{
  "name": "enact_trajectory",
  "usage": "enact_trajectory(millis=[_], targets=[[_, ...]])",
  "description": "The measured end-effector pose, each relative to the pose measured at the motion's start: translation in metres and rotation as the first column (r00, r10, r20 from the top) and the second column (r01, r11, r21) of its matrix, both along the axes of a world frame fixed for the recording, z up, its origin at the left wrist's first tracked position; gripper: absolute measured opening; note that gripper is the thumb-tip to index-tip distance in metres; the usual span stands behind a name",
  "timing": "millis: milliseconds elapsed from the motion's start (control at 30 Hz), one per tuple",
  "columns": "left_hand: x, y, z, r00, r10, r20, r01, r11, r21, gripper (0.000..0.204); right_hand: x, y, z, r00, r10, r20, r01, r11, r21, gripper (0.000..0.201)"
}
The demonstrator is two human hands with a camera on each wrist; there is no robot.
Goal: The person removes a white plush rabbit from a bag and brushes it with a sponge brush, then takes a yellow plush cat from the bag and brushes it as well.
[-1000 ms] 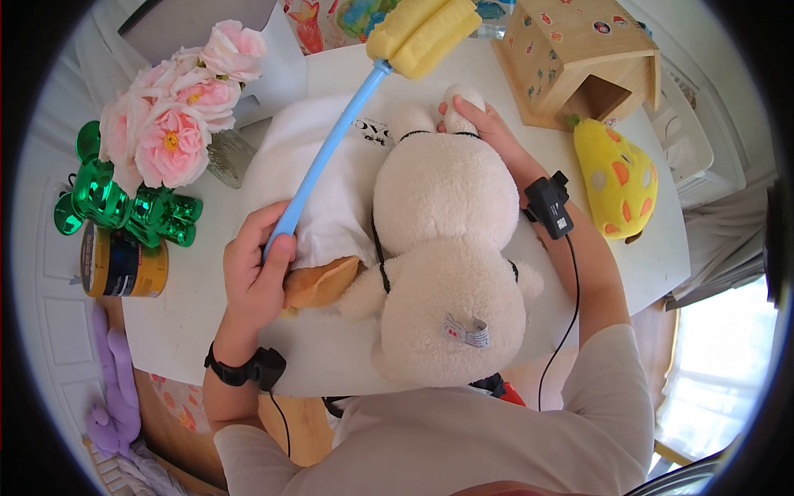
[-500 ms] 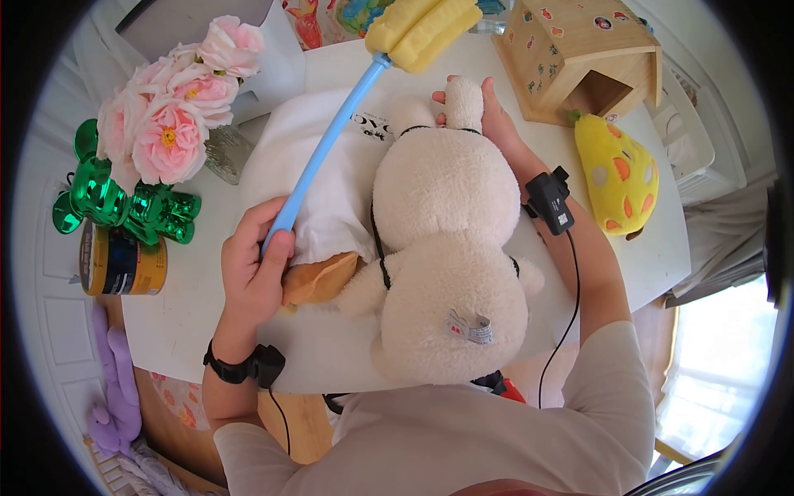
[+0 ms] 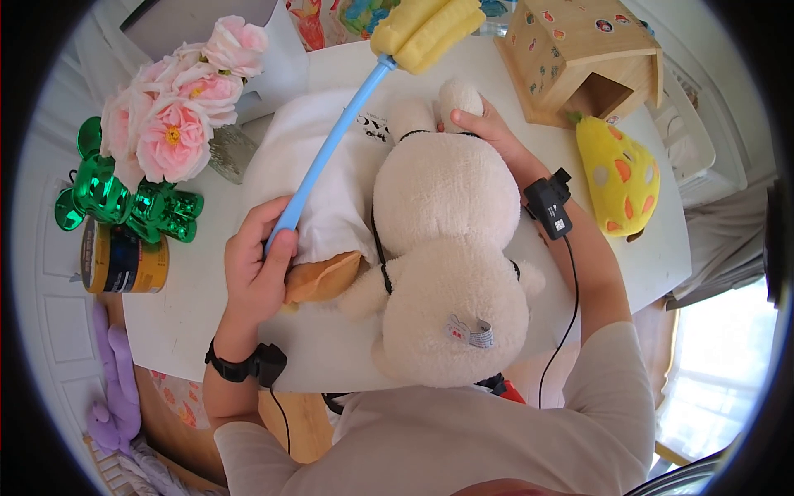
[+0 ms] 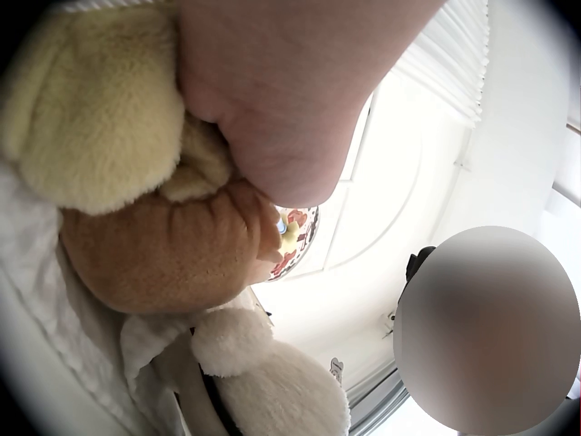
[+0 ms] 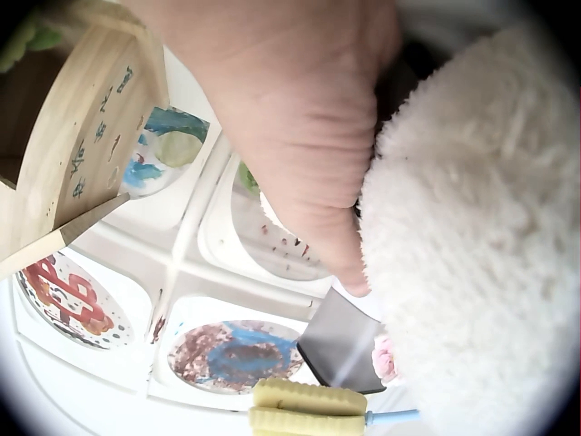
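My left hand [image 3: 256, 269] grips the light-blue handle [image 3: 331, 149] of a sponge brush, whose yellow sponge head [image 3: 422, 35] points up and away. Face down on the table lies a cream plush toy [image 3: 447, 194] with black straps and a small tag [image 3: 471, 332]. At its far end my right hand [image 3: 495, 132] holds one stubby leg [image 3: 458, 99], thumb over the top; the other fingers are mostly hidden. Beside the left hand, a brown plush piece [image 3: 322, 279] pokes out of white cloth [image 3: 322, 174]. In the left wrist view, pale-yellow plush [image 4: 100, 109] sits against brown plush [image 4: 172, 254].
A wooden house [image 3: 571, 58] and a yellow spotted plush [image 3: 616, 175] stand at the right. On the left are pink flowers [image 3: 174, 136] in a glass vase [image 3: 230, 153], a shiny green bear figure [image 3: 103, 190] and a yellow-and-black tub [image 3: 124, 260].
Half a second ago the right hand's fingers were spread under the plush leg; now the thumb lies over it again. The left hand and the sponge brush have stayed nearly still.
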State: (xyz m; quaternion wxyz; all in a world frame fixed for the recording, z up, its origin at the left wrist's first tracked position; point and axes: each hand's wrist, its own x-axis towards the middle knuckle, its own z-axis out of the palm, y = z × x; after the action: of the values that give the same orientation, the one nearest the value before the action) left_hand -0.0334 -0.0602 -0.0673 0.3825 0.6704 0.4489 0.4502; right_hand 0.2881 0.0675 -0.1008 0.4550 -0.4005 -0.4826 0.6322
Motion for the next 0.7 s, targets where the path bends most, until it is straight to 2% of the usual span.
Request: enact_trajectory(millis=[267, 367, 500, 700], targets=[[-0.001, 0.001, 0.001, 1.000, -0.011, -0.010, 0.012, 1.000, 0.018, 0.032, -0.001, 0.004, -0.006, 0.999, -0.049, 0.015, 0.049, 0.999, -0.016, 0.069], [-0.001, 0.000, -0.001, 1.000, -0.014, -0.010, 0.014, 1.000, 0.011, 0.032, -0.003, -0.001, 0.003, 0.996, -0.049, 0.077, 0.053, 0.998, -0.041, 0.067], [-0.003, -0.001, 0.003, 0.999, -0.027, 0.046, 0.029, 0.999, -0.043, 0.027, -0.003, 0.002, 0.001, 0.996, -0.069, 0.056, 0.073, 0.995, -0.068, 0.066], [-0.001, 0.000, 0.001, 1.000, -0.016, 0.000, 0.016, 1.000, -0.002, 0.032, -0.004, 0.003, 0.000, 0.997, -0.082, -0.001, 0.081, 0.993, -0.091, 0.061]])
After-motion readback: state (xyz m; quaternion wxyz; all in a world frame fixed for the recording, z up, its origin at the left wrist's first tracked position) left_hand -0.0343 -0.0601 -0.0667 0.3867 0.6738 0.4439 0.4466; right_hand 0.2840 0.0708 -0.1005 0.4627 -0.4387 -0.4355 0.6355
